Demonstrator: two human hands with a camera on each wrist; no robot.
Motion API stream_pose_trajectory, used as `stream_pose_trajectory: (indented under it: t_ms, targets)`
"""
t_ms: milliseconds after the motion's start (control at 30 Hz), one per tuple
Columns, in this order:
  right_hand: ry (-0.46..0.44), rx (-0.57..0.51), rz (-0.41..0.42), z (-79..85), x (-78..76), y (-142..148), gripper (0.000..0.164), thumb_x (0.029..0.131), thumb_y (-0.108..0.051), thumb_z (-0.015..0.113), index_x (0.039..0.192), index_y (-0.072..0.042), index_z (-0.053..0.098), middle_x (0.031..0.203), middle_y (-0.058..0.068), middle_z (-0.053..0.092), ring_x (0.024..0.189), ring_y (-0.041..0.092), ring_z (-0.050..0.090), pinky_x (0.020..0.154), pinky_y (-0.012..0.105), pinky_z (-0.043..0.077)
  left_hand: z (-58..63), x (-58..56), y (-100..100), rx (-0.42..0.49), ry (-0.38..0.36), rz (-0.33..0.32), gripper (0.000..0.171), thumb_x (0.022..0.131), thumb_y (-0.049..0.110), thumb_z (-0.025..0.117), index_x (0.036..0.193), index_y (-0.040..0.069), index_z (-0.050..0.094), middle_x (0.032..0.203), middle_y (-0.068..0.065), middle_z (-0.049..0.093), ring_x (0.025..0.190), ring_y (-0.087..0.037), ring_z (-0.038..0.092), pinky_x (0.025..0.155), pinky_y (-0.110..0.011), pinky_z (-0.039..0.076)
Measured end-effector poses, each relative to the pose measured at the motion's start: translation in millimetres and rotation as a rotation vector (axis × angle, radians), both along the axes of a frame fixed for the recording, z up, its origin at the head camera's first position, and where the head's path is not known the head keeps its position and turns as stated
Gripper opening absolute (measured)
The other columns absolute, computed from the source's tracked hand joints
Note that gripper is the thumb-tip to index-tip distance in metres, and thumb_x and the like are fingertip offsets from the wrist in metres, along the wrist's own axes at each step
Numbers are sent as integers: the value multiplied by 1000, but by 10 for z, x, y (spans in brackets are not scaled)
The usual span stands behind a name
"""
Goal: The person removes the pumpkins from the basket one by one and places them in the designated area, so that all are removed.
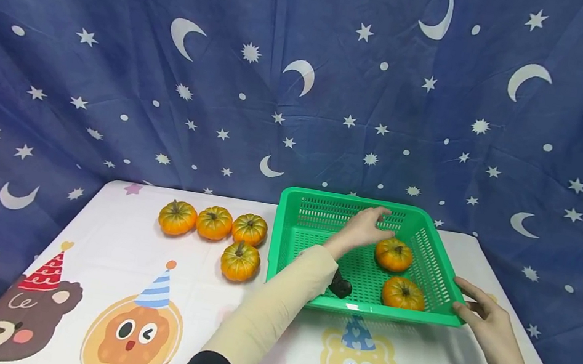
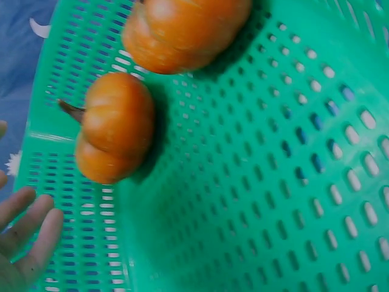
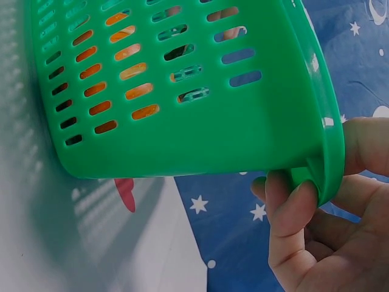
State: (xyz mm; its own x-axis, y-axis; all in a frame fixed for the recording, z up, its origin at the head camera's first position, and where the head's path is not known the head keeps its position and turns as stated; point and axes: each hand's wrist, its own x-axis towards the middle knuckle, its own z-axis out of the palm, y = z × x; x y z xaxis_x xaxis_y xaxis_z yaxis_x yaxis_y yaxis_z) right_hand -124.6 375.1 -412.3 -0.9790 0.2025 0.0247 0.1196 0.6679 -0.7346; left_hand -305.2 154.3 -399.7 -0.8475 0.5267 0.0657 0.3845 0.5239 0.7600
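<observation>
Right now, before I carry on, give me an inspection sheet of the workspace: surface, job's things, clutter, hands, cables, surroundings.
Surface: white tablecloth with cartoon prints.
Job's things: green basket on the cloth, with two small pumpkins inside; four loose pumpkins on the cloth, left of the basket.
Clutter: nothing seen.
Left hand: over the inside of the basket, fingers extended, holding nothing.
Right hand: grips the basket's rim near its right front corner.
Cables: nothing seen.
Surroundings: blue curtain with white moons and stars, behind the table.

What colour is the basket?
The basket is bright green; the head view shows it best.
</observation>
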Motion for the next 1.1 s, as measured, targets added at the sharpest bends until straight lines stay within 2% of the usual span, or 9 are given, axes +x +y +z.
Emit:
stream_pose_trajectory:
  t_ms: [100,333,500,600,867,1100]
  targets:
    - [0,-1,1,1,0,-3,53,98,-20,53,145,0,39,120,12,41,82,-12,47,66,11,41,-57,-17,34,-18,-9,-13,57,93,36,62,144,18,44,135,-8,56,118,-21,57,87,-34,52]
    - [-8,-4,4,6,-1,-15,54,98,-21,53,145,-1,39,117,11,41,82,-12,47,66,12,41,-184,-71,105,2,-52,-38,58,92,33,63,144,17,44,136,-9,56,120,-23,56,90,-34,51]
    - [-1,-2,14,16,3,-1,54,98,-24,53,145,-2,39,114,9,42,83,-11,49,68,12,40,-265,-82,143,-27,-64,-54,63,90,36,66,145,18,42,136,-7,56,119,-22,56,89,-33,51]
    - [10,-5,19,13,8,14,54,98,-25,54,145,-3,40,112,7,42,84,-12,50,68,12,40,-307,-76,160,-50,-83,-74,67,88,37,68,146,19,40,139,-6,53,123,-21,54,93,-34,50]
    - [6,-11,20,-1,2,32,55,97,-25,55,145,-2,40,116,8,42,83,-12,50,67,11,40,-343,-45,151,-81,-88,-162,74,87,37,69,149,17,35,149,-7,44,134,-22,46,105,-34,44]
    - [11,-5,23,10,2,35,55,97,-23,55,145,-2,40,115,7,41,83,-11,50,68,11,39,-367,-39,134,-92,-117,-181,77,85,35,71,149,16,34,144,-5,49,125,-19,52,98,-29,47]
